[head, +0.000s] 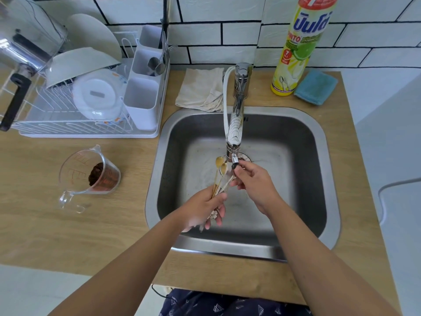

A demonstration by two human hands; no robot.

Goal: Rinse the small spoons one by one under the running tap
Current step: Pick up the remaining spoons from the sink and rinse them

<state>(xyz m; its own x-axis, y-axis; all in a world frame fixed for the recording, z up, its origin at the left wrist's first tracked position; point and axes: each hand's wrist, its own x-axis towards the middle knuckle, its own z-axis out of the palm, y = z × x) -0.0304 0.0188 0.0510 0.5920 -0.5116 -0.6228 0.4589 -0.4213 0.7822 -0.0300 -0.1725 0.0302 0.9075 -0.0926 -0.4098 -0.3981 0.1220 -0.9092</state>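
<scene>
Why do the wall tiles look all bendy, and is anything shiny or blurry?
Head view: the wide lens curves the tile lines near the edges; daylight glints off the tap and the sink rim; the spoons in the left hand look slightly blurred.

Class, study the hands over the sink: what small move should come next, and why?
Probably draw one spoon free with the right hand and hold it under the tap spout. The left hand grips the bundle of small gold spoons by the handles, bowls up beside the spout, and the right hand's fingers already pinch at one.
</scene>
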